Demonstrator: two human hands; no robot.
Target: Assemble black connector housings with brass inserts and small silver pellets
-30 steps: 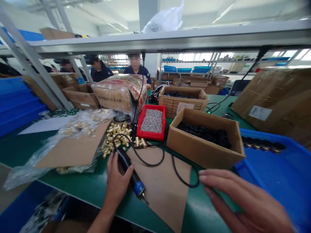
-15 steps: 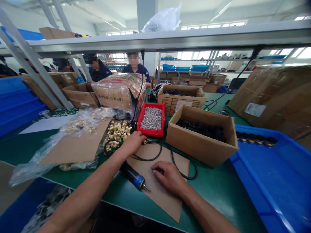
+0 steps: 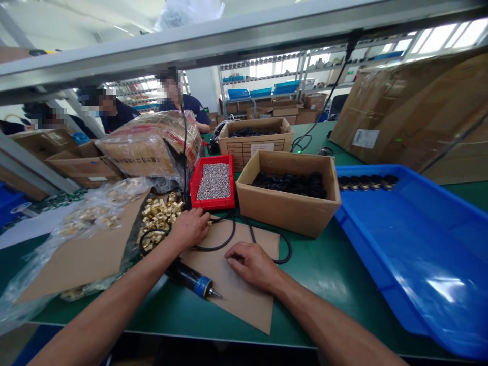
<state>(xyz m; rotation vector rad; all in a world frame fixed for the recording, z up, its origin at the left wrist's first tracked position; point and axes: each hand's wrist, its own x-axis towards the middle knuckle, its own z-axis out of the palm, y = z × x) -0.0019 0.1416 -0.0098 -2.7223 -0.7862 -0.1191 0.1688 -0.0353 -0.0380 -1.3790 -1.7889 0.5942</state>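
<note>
Barely begun: left hand point(image 3: 190, 227) curled among brass fittings point(image 3: 160, 216), grip unclear; right hand point(image 3: 251, 264) flat on cardboard point(image 3: 236, 295); screwdriver point(image 3: 192, 281) lying idle.

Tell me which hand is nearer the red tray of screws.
Left. The left hand lies just below the red tray, by the brass fittings. The right hand rests lower on the cardboard sheet.

Factory assembly bench: parts cartons point(image 3: 287, 201), brass fittings point(image 3: 162, 216), co-workers point(image 3: 183, 104).
</note>
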